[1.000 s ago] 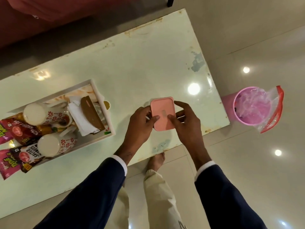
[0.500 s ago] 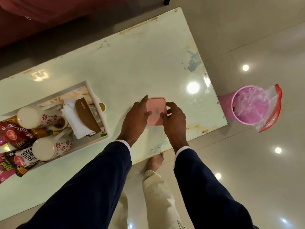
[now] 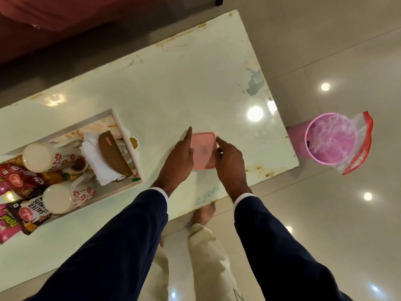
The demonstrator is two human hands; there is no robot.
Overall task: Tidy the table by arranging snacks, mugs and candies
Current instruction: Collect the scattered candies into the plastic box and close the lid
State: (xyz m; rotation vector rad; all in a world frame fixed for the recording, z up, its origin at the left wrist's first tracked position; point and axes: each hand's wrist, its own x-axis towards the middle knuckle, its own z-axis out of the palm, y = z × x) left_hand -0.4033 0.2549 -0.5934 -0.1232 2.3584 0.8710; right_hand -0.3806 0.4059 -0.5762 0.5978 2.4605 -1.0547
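Note:
A small pink lidded box (image 3: 204,148) rests on the pale green table (image 3: 173,83) near its front edge. My left hand (image 3: 179,159) presses against the box's left side, thumb stretched upward. My right hand (image 3: 230,161) grips its right side. A white tray (image 3: 132,135) at the left holds two white mugs with red flowers (image 3: 52,157) (image 3: 67,197), a brown-lidded container (image 3: 114,156) on white napkins, and a dark red snack packet (image 3: 23,179). A salted peanuts packet (image 3: 32,211) and pink candy packets (image 3: 8,227) lie at the tray's near left end.
A pink waste bin (image 3: 332,142) lined with a clear bag stands on the tiled floor just right of the table. A reddish sofa (image 3: 65,16) runs behind the table. My foot (image 3: 204,213) shows below the table's front edge.
Both hands lowered the pink box from a tilted hold down onto the table and a little further from the edge. My arms stretched forward with it.

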